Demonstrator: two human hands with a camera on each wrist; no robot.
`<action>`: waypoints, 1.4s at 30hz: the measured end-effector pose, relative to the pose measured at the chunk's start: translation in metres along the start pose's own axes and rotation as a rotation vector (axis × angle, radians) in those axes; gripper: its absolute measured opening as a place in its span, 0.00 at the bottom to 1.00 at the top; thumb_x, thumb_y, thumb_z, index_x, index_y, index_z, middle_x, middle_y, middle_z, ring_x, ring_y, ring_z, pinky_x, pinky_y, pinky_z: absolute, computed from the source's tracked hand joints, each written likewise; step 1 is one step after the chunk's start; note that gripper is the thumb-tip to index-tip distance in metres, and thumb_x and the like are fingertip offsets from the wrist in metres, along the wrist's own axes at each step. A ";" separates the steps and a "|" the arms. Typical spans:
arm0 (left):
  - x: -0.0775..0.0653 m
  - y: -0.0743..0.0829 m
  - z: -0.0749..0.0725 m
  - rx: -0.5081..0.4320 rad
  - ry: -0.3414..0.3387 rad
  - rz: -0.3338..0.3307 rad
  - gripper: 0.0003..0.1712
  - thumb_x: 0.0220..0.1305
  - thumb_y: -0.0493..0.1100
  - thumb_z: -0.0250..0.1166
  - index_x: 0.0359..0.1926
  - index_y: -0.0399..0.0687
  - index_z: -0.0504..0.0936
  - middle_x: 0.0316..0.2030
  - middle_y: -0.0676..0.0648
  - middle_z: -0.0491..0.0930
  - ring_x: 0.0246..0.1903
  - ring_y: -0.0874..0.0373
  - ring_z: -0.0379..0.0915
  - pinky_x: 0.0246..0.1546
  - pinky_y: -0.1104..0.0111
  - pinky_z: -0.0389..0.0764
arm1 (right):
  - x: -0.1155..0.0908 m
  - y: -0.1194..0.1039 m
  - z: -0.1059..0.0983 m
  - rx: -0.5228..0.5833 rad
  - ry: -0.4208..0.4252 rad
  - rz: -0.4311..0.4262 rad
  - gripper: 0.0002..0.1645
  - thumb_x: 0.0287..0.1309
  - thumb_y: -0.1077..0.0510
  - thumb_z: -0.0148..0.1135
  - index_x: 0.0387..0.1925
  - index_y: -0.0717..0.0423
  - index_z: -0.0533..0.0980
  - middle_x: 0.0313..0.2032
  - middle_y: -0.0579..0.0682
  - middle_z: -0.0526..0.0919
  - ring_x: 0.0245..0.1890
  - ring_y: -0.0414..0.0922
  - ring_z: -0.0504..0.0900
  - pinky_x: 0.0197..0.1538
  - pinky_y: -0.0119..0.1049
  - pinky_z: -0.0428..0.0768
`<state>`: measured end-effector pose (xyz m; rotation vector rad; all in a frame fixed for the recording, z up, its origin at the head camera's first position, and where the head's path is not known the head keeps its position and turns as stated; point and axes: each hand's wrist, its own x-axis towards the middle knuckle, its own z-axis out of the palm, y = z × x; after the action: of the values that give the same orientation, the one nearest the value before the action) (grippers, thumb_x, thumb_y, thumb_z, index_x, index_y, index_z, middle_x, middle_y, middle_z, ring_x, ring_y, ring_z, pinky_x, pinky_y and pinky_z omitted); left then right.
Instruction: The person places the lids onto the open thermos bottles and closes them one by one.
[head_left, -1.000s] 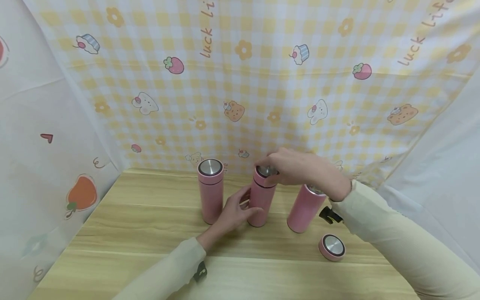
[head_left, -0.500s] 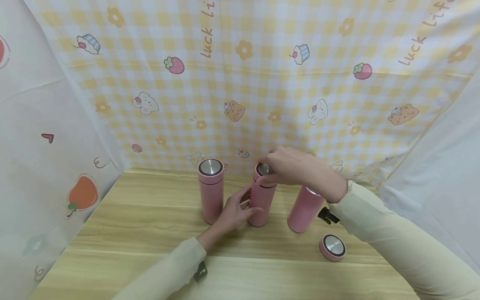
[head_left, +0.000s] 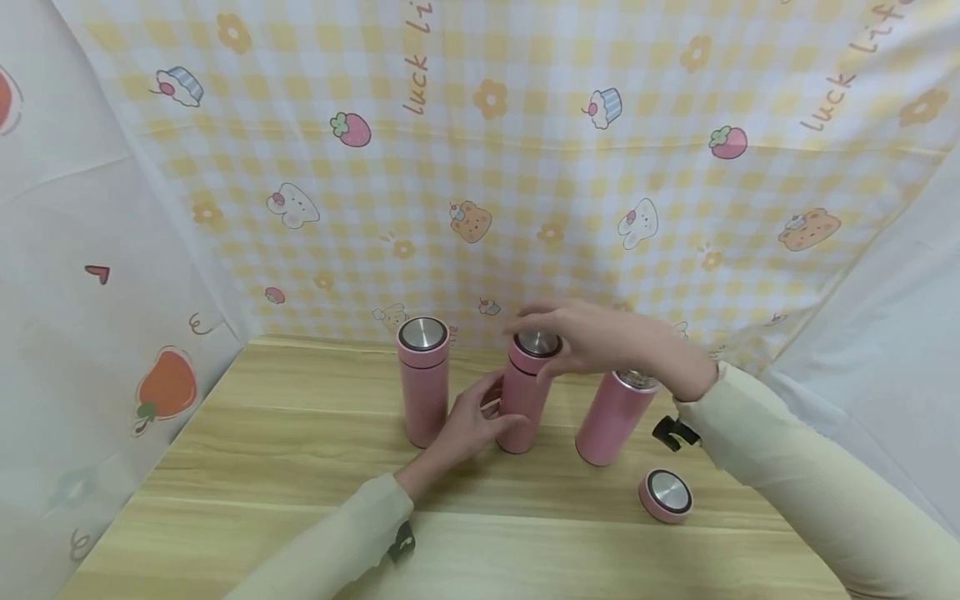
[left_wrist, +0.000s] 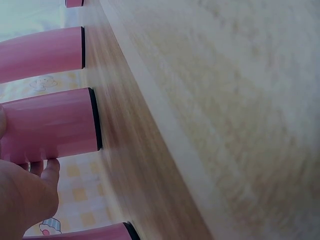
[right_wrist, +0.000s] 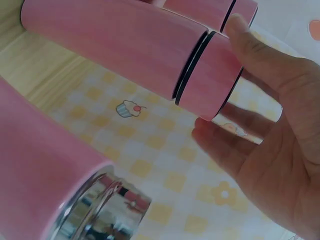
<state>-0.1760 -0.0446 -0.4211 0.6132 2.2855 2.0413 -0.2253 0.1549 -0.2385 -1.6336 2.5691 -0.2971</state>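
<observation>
In the head view my left hand (head_left: 467,427) grips the lower body of the middle pink thermos (head_left: 522,408), which stands upright on the table. Above it, my right hand (head_left: 600,335) is spread around the thermos lid (head_left: 537,342). The right wrist view shows the thumb (right_wrist: 245,37) overlapping one side of this lid and straight fingers (right_wrist: 220,142) by the other, with a thin gap between the lid (right_wrist: 210,75) and the body. To the right stands a lidless thermos (head_left: 611,421), its shiny metal neck (right_wrist: 112,210) bare.
A loose pink lid (head_left: 666,496) with a silver top lies on the wooden table (head_left: 300,467) at the front right. Left of my left hand stands another lidded pink thermos (head_left: 425,408). A yellow checked cloth (head_left: 480,167) hangs behind.
My right hand first turned slightly around the lid, then its fingers loosened and spread, swinging the wrist back right. The left hand and the thermoses have stayed put.
</observation>
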 end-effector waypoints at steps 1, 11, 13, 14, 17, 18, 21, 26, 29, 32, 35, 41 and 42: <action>0.001 -0.005 0.000 0.004 0.003 -0.002 0.40 0.62 0.33 0.73 0.72 0.37 0.66 0.65 0.36 0.71 0.65 0.43 0.68 0.64 0.54 0.73 | -0.001 0.000 -0.001 0.019 -0.015 -0.008 0.41 0.54 0.58 0.79 0.69 0.54 0.73 0.68 0.56 0.71 0.61 0.51 0.76 0.61 0.44 0.78; 0.005 -0.024 0.000 0.019 0.002 0.003 0.40 0.62 0.39 0.75 0.72 0.47 0.68 0.66 0.42 0.72 0.65 0.50 0.68 0.63 0.60 0.74 | -0.003 -0.003 -0.004 0.070 -0.091 -0.006 0.35 0.59 0.66 0.72 0.68 0.56 0.74 0.67 0.52 0.72 0.65 0.48 0.72 0.63 0.40 0.76; 0.005 -0.023 0.000 0.021 -0.002 0.006 0.40 0.62 0.40 0.75 0.72 0.47 0.68 0.66 0.43 0.72 0.65 0.50 0.68 0.63 0.62 0.74 | -0.003 -0.005 -0.005 0.071 -0.096 0.010 0.35 0.59 0.67 0.72 0.68 0.56 0.74 0.67 0.51 0.72 0.65 0.47 0.72 0.63 0.40 0.77; 0.005 -0.023 0.000 0.022 -0.002 0.005 0.40 0.62 0.41 0.75 0.72 0.47 0.68 0.66 0.43 0.72 0.65 0.50 0.69 0.63 0.62 0.74 | -0.003 -0.006 -0.005 0.070 -0.097 0.015 0.35 0.58 0.68 0.72 0.68 0.56 0.74 0.67 0.51 0.73 0.65 0.47 0.73 0.62 0.40 0.77; 0.004 -0.022 0.000 0.027 0.000 -0.001 0.40 0.62 0.41 0.75 0.72 0.48 0.68 0.66 0.44 0.72 0.65 0.51 0.69 0.62 0.63 0.74 | -0.002 -0.008 -0.005 0.068 -0.095 0.029 0.35 0.58 0.69 0.73 0.67 0.57 0.75 0.66 0.52 0.74 0.63 0.48 0.74 0.61 0.41 0.79; 0.004 -0.022 0.000 0.029 0.000 0.000 0.40 0.62 0.41 0.75 0.72 0.48 0.68 0.66 0.44 0.72 0.65 0.51 0.69 0.62 0.63 0.74 | -0.002 -0.008 -0.005 0.067 -0.092 0.029 0.35 0.57 0.69 0.73 0.67 0.57 0.75 0.65 0.52 0.75 0.63 0.48 0.75 0.60 0.41 0.79; 0.002 -0.011 0.000 0.022 0.001 -0.007 0.40 0.62 0.38 0.75 0.72 0.44 0.68 0.66 0.42 0.72 0.65 0.49 0.68 0.63 0.60 0.74 | -0.001 -0.009 -0.005 0.061 -0.082 0.035 0.35 0.56 0.69 0.74 0.66 0.57 0.76 0.64 0.53 0.75 0.61 0.49 0.77 0.58 0.41 0.81; 0.000 0.000 0.000 0.008 -0.005 -0.005 0.39 0.62 0.32 0.73 0.72 0.37 0.67 0.65 0.36 0.71 0.65 0.43 0.68 0.64 0.52 0.73 | 0.000 -0.011 -0.005 0.045 -0.077 0.043 0.37 0.54 0.68 0.75 0.66 0.57 0.76 0.62 0.52 0.77 0.58 0.48 0.79 0.55 0.39 0.82; 0.004 -0.016 0.001 0.014 -0.001 -0.006 0.41 0.61 0.33 0.74 0.73 0.39 0.66 0.66 0.37 0.71 0.66 0.44 0.67 0.64 0.54 0.73 | 0.001 -0.012 -0.005 0.037 -0.075 0.042 0.37 0.54 0.69 0.75 0.66 0.59 0.75 0.61 0.53 0.78 0.57 0.48 0.80 0.54 0.38 0.83; 0.006 -0.024 0.001 0.010 0.008 -0.011 0.42 0.61 0.35 0.75 0.74 0.42 0.66 0.66 0.38 0.71 0.66 0.46 0.67 0.64 0.57 0.73 | 0.002 -0.013 -0.005 0.023 -0.075 0.049 0.37 0.53 0.70 0.75 0.66 0.61 0.75 0.60 0.55 0.79 0.57 0.49 0.79 0.55 0.39 0.82; 0.006 -0.025 0.001 0.008 0.012 -0.014 0.42 0.62 0.38 0.75 0.74 0.45 0.66 0.66 0.40 0.71 0.66 0.48 0.68 0.64 0.60 0.73 | 0.003 -0.015 -0.006 0.007 -0.078 0.067 0.37 0.54 0.70 0.74 0.66 0.61 0.75 0.61 0.56 0.79 0.58 0.50 0.79 0.56 0.41 0.82; 0.006 -0.024 0.001 0.028 0.004 0.000 0.42 0.62 0.42 0.75 0.74 0.46 0.66 0.66 0.41 0.72 0.65 0.49 0.68 0.62 0.63 0.74 | 0.006 -0.017 -0.006 -0.034 -0.080 0.097 0.35 0.55 0.70 0.73 0.65 0.60 0.76 0.58 0.56 0.81 0.56 0.49 0.80 0.55 0.41 0.82; 0.006 -0.024 0.001 0.032 0.003 0.002 0.43 0.62 0.42 0.75 0.74 0.46 0.66 0.66 0.41 0.72 0.65 0.49 0.68 0.62 0.63 0.74 | 0.006 -0.017 -0.006 -0.037 -0.081 0.100 0.34 0.56 0.70 0.72 0.65 0.60 0.76 0.57 0.56 0.81 0.56 0.49 0.80 0.55 0.41 0.82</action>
<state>-0.1879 -0.0440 -0.4429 0.6146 2.3243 2.0114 -0.2134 0.1430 -0.2287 -1.4894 2.5999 -0.1736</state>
